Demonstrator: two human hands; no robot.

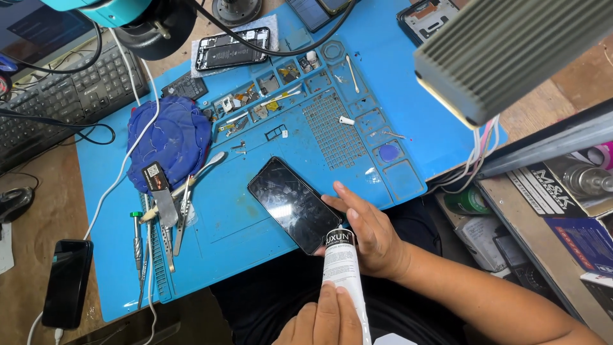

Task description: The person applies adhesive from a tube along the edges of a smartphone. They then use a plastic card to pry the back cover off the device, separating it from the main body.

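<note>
Gripped between both of my hands: a white glue tube (343, 268) with a black band at its upper end. My left hand (322, 319), at the bottom edge of the head view, is closed on the tube's lower part; my right hand (370, 233) wraps its upper end, fingers also lying on the near corner of a dark phone (294, 204). The phone lies screen-up and tilted on a blue work mat (230, 236) (the tube's tip is hidden by my fingers). On the mat to the left: a crumpled blue cloth (169, 140), tweezers (182, 214), a green-capped screwdriver (136, 239). At the mat's far end: an opened phone (230, 48). Off the mat at left: a black phone (67, 281) and a keyboard (64, 89).
</note>
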